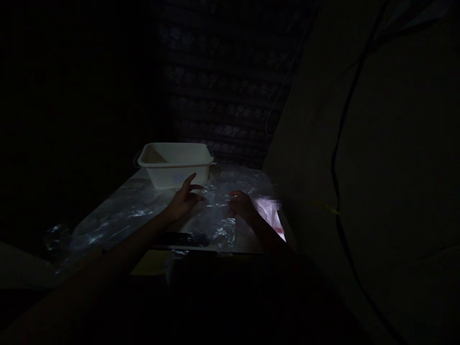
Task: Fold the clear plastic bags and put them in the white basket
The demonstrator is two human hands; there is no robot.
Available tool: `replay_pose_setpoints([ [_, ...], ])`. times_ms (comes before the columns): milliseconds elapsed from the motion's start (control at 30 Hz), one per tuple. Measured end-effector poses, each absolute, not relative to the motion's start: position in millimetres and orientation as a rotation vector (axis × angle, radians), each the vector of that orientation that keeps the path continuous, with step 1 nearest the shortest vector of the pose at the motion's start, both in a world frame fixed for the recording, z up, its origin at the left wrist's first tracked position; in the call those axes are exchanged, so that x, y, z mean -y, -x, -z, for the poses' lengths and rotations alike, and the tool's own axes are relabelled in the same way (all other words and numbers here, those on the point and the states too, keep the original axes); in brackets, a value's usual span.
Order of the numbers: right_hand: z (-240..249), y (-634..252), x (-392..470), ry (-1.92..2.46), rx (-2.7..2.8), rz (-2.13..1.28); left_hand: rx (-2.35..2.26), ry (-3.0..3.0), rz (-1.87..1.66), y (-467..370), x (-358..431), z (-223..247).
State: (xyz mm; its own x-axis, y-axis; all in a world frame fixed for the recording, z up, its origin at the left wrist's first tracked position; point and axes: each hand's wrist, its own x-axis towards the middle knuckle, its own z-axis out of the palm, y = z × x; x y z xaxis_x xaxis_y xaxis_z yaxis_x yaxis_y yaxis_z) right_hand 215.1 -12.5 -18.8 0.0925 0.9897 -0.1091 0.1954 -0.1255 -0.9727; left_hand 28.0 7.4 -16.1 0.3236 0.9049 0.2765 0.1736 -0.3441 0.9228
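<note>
The scene is very dark. My left hand [184,200] reaches over the table with its fingers spread apart, just in front of a white plastic tub [176,175]. Crumpled clear plastic film [217,211] lies on the table between and under my hands. On the right, my right hand [242,206] has its fingers curled in toward the film, which seems pinched at the fingertips; the exact grip is hard to see. The tub has dark handles, and its visible inner walls are bare.
More clear film covers the table [247,245] and hangs over its left end. A bright, pinkish-white sheet [269,215] lies at the right edge. Something yellow [151,262] shows below the front edge. A dark cable [334,163] runs down the right wall.
</note>
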Motion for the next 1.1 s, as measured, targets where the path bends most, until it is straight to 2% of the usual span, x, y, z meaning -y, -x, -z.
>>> replay_pose_setpoints([
  [100, 20.4, -216.5, 12.3, 1.475, 1.251, -1.112, -1.161, -1.527, -1.220, -20.3, -18.5, 22.9],
  [200, 21.1, -217.3, 12.2, 1.460, 1.244, -1.104, -1.367, -1.410, -1.060, -11.7, -29.0, 33.1],
  [300, 18.5, -216.4, 13.3, 1.450, 1.235, -1.127, -1.368, -1.396, -0.941, -10.6, -30.6, 36.8],
  [500, 13.2, -213.6, 14.6, 1.451, 1.244, -1.131, -1.273, -1.118, -0.937, -22.2, -15.3, 19.3],
  [833, 14.9, -224.6, 19.8, 1.339, 1.315, -1.294, -1.211, -1.327, -0.902, -12.1, -11.5, 22.3],
  [1100, 26.7, -230.4, 28.7, 1.322, 1.518, -1.017, -1.139, -1.722, -0.946, -9.2, 4.7, 15.7],
])
